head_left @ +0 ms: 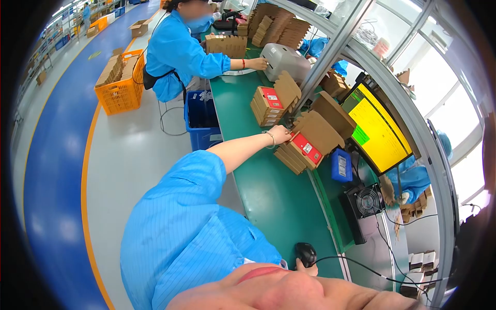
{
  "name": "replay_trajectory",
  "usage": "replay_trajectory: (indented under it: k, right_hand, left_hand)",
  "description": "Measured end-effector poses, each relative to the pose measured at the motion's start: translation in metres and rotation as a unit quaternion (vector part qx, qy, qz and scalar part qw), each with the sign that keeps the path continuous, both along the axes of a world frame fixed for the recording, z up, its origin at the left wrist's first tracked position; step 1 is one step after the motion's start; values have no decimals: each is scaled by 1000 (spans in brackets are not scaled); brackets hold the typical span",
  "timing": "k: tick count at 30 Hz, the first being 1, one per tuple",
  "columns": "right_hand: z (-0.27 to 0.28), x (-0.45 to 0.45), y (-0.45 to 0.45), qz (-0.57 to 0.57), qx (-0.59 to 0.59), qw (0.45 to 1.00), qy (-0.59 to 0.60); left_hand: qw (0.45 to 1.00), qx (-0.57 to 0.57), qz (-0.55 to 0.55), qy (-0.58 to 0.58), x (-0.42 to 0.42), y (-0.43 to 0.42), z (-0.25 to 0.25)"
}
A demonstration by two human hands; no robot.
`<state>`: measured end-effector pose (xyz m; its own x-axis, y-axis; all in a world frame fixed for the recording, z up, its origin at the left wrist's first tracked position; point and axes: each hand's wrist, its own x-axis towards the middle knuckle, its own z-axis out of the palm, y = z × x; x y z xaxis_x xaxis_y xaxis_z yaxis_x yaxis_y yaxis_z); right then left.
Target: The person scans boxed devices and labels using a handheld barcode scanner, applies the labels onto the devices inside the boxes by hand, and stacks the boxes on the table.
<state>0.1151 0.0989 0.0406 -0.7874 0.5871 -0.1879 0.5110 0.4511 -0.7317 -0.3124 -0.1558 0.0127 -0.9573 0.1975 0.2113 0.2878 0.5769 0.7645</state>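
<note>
My left hand (280, 135) reaches out over the green bench, its fingers closed on the near corner of a cardboard box (309, 150). This box has a red label, an upright lid flap, and other flat boxes stacked under it. Close to my face, at the bottom of the view, my right hand (309, 269) is closed around a black rounded device (306, 253) with a cable. Only part of that hand shows, and the device's exact kind is unclear. Beyond my left hand stands another stack of red-labelled boxes (267, 106).
A co-worker (178, 57) in blue reaches toward a grey machine (283, 62). Right of my box are a small blue bin (341, 165), a yellow monitor screen (380, 132) and a fan (368, 200). A blue crate (204, 137) and an orange crate (119, 98) stand on the floor.
</note>
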Motion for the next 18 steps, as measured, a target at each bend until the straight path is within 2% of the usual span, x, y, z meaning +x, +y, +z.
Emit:
replay_trajectory:
  k: [6, 10, 13, 17, 18]
  right_hand:
    - [2, 1, -3, 3, -3, 1000, 21]
    - [-2, 2, 0, 21, 6, 999, 46]
    - [-14, 2, 8, 19, -1, 999, 35]
    - [-25, 3, 15, 23, -23, 998, 52]
    - [-25, 4, 15, 22, -23, 998, 52]
  left_hand:
    - [992, -68, -99, -25, 28, 8, 8]
    - [988, -41, -146, -1, 77, 12, 7]
    - [979, -24, -197, -35, 105, 10, 19]
    - [983, 32, -176, -43, 126, 11, 25]
    - [990, 46, -131, -20, 132, 11, 33]
